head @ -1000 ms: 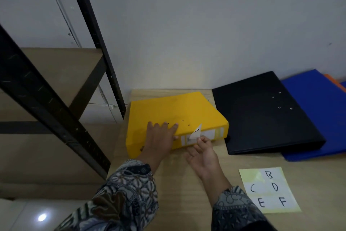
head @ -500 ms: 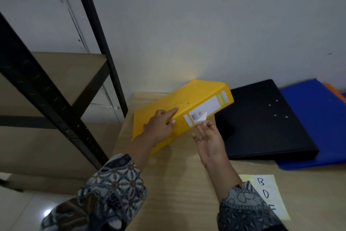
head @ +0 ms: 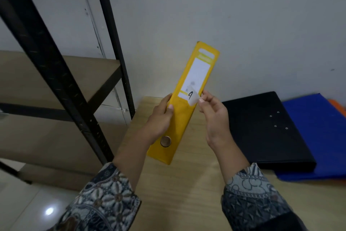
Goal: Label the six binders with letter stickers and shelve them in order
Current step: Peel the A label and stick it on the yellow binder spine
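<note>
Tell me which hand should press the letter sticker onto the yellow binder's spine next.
Right, most likely. The right hand pinches the sticker against the spine label of the yellow binder. The left hand grips the binder's side and holds it upright, so it should serve as the support.

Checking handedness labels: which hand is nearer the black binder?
Right. Right hand pinches the sticker just left of the black binder; left hand grips the yellow binder, farther left.

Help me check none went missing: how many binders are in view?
4. A yellow binder gripped by the left hand; a black binder flat on the table; a blue binder under it; an orange binder, just an edge, far right. Others may lie out of frame.
</note>
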`<act>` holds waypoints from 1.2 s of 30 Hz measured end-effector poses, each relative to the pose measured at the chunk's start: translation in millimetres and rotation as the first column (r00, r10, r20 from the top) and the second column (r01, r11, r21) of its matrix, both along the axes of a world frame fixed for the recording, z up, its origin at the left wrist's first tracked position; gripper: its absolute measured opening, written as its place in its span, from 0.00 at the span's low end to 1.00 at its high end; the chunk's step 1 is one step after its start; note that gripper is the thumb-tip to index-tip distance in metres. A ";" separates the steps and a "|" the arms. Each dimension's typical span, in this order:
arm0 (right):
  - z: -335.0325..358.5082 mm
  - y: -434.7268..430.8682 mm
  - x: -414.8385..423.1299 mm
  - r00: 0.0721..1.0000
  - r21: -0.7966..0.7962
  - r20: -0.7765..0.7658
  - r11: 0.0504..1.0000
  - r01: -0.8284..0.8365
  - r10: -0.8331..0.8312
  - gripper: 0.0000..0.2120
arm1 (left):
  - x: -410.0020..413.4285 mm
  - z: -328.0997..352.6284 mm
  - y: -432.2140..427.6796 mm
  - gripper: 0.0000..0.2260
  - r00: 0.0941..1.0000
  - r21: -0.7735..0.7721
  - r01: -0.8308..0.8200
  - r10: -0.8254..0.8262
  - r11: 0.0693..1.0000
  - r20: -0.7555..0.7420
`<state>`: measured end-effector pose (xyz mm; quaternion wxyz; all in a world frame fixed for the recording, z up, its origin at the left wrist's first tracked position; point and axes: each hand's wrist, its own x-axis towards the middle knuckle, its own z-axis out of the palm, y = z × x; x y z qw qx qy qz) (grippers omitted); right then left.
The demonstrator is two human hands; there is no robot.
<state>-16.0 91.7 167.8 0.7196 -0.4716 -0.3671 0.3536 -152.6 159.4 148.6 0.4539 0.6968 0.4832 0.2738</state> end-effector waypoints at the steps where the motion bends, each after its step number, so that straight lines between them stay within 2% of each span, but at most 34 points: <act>1: 5.4 0.3 0.1 0.999 0.020 0.024 0.999 -0.027 0.026 0.11 | -0.2 3.6 -3.8 0.19 1.000 0.023 -0.022 0.021 1.000 0.021; 5: 23.8 5.6 -0.2 0.979 0.005 0.153 0.990 -0.140 0.137 0.06 | 4.0 16.3 -17.2 0.20 0.981 0.015 -0.099 0.095 0.995 0.170; 12: 24.1 -5.8 -5.0 0.929 -0.173 0.353 0.983 -0.053 0.112 0.07 | 6.8 22.8 -29.8 0.18 0.957 -0.055 -0.173 0.181 0.983 0.228; 16: 28.4 -5.2 -7.4 0.800 -0.221 0.592 0.974 0.050 0.094 0.09 | 10.2 31.3 -38.2 0.18 0.845 -0.286 -0.111 0.242 0.952 0.477; 19: 24.9 -7.8 -6.2 0.718 -0.236 0.691 0.966 0.109 0.088 0.06 | 12.1 27.2 -39.4 0.20 0.824 -0.320 -0.121 0.275 0.940 0.495; 21: 20.7 -11.0 -7.0 0.694 -0.211 0.718 0.968 0.134 0.060 0.03 | 14.0 22.7 -39.0 0.19 0.808 -0.367 -0.129 0.312 0.921 0.499; 27: 17.5 -13.6 -7.2 0.734 -0.204 0.679 0.967 0.154 0.026 0.03 | 14.7 12.6 -39.2 0.23 0.828 -0.372 -0.117 0.298 0.921 0.476; 30: 15.0 -13.3 -8.4 0.750 -0.212 0.661 0.964 0.160 0.021 0.04 | 13.5 13.6 -40.6 0.24 0.831 -0.313 -0.125 0.272 0.941 0.486; 34: 14.5 -12.7 -10.9 0.762 -0.201 0.647 0.965 0.168 0.002 0.03 | 11.4 17.8 -41.5 0.18 0.850 -0.215 -0.155 0.241 0.964 0.468; 36: 14.7 -12.8 -12.9 0.762 -0.198 0.647 0.965 0.174 -0.004 0.03 | 9.9 16.0 -40.1 0.18 0.863 -0.174 -0.158 0.222 0.972 0.455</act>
